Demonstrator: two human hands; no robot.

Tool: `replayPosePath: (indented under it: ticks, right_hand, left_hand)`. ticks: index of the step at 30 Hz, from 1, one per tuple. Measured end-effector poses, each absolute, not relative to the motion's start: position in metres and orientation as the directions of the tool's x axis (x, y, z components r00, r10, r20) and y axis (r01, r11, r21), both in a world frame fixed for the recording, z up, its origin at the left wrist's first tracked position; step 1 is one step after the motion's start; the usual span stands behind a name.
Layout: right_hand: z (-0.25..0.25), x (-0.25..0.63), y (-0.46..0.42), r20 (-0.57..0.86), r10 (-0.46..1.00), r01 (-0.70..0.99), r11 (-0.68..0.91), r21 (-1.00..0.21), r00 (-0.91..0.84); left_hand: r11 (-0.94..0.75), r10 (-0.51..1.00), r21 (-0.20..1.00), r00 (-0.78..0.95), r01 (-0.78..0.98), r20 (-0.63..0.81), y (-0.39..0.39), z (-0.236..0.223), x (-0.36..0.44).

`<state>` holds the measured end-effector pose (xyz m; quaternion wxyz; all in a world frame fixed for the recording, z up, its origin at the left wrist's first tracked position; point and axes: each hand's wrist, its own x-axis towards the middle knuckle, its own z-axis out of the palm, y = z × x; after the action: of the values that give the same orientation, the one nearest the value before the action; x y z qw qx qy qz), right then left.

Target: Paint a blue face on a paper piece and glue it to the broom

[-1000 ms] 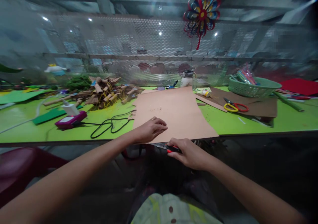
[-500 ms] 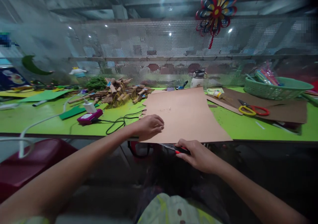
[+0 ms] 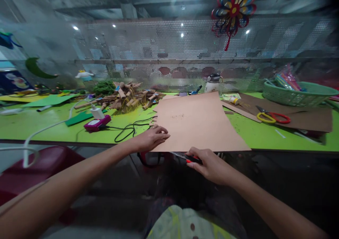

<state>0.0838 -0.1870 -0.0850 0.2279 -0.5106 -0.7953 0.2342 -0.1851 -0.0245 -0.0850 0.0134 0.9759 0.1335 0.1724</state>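
A large tan sheet of paper (image 3: 196, 122) lies at the table's front edge, its near edge level with or slightly over that edge. My left hand (image 3: 152, 138) rests on the sheet's front left corner, fingers stretched out and nothing gripped. At the near edge, my right hand (image 3: 209, 165) is closed around the black and red handles of a pair of scissors (image 3: 182, 156). Their metal blades point left, just below the paper's front edge. Whether the blades touch the paper I cannot tell. Small dark specks lie on the middle of the sheet.
Behind the sheet's left side lies a pile of brown paper rolls (image 3: 124, 96). A purple device (image 3: 97, 123) with a black cable sits left. To the right are yellow and red-handled scissors (image 3: 274, 117) on brown card (image 3: 304, 116), and a green basket (image 3: 296, 95). A bottle (image 3: 212, 83) stands behind.
My left hand has slid a little left and toward me on the paper. My right hand with the scissors stays almost in place. The view has shifted slightly.
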Motion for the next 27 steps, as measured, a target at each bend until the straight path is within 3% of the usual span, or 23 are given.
replayPosePath:
  ticks: [11, 19, 27]
  right_hand:
    - [-0.084, 0.084, -0.189, 0.139, 0.906, 0.683, 0.395, -0.614, -0.399]
    - [-0.084, 0.074, -0.185, 0.153, 0.896, 0.713, 0.427, -0.556, -0.417]
    - [-0.085, 0.076, -0.19, 0.148, 0.9, 0.69, 0.413, -0.595, -0.411]
  left_hand:
    - [-0.964, 0.253, 0.009, 0.899, 0.267, 0.358, -0.027, -0.088, -0.185]
    - [-0.968, 0.23, -0.007, 0.9, 0.251, 0.371, -0.025, -0.09, -0.186]
    - [-0.967, 0.229, -0.019, 0.899, 0.255, 0.374, -0.026, -0.089, -0.186]
